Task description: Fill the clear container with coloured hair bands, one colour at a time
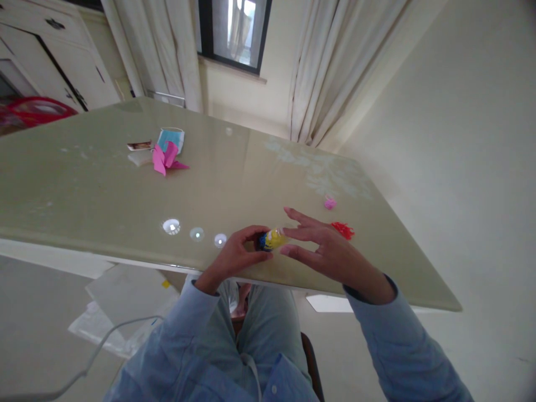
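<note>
A small bottle-like container with a yellow and blue wrapping and a clear end lies tilted over the near table edge. My left hand is closed around its dark blue end, thumb below and fingers above. At the clear end, my right hand has its fingers spread apart. Its fingertips are close to the container; whether they touch it cannot be made out. Just beyond the right hand lies a bunch of red strands, with a small pink bundle farther back.
Folded pink paper rests against a blue face mask at the back left of the glossy table. Beside them is a small picture card. A red chair stands past the left side. Plastic sheets lie below, near a grey cable.
</note>
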### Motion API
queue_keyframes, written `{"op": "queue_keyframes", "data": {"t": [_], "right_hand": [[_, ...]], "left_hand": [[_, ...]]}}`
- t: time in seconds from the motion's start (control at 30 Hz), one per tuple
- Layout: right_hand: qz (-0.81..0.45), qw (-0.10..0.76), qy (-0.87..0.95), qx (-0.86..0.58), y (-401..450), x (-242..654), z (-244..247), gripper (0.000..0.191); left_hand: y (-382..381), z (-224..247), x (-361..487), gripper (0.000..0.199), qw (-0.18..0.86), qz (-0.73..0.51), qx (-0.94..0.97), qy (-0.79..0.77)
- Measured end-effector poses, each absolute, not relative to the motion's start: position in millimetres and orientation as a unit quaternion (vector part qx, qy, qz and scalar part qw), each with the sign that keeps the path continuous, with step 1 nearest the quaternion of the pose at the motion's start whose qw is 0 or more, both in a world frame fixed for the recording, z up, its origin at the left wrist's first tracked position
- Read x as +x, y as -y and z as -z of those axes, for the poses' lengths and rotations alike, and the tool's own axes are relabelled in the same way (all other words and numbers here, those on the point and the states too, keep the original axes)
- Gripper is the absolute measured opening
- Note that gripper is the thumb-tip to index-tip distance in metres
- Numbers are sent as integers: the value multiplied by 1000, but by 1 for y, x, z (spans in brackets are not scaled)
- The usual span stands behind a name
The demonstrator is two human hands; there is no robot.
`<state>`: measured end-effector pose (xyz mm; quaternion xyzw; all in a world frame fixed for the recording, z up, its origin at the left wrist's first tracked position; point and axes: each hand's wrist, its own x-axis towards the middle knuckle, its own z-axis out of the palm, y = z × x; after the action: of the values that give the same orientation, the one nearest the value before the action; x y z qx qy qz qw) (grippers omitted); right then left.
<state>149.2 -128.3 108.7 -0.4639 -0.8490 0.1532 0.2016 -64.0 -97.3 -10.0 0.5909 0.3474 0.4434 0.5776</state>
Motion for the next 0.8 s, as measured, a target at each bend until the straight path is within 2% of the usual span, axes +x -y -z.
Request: {"op": "queue_keyframes", "data": {"t": [0.33, 0.5, 0.8], "right_hand": [[-156, 175, 857, -459, 126, 156, -125, 31], [-207, 135, 864, -439, 110, 154, -116, 34], [-311, 101, 865, -379, 79, 145, -105, 19]], "left_hand": [[98, 10, -64, 55, 582, -435, 598, -337], [99, 8, -65, 54, 585, -421, 602, -345], [97, 11, -62, 54, 582, -430, 594, -352]]}}
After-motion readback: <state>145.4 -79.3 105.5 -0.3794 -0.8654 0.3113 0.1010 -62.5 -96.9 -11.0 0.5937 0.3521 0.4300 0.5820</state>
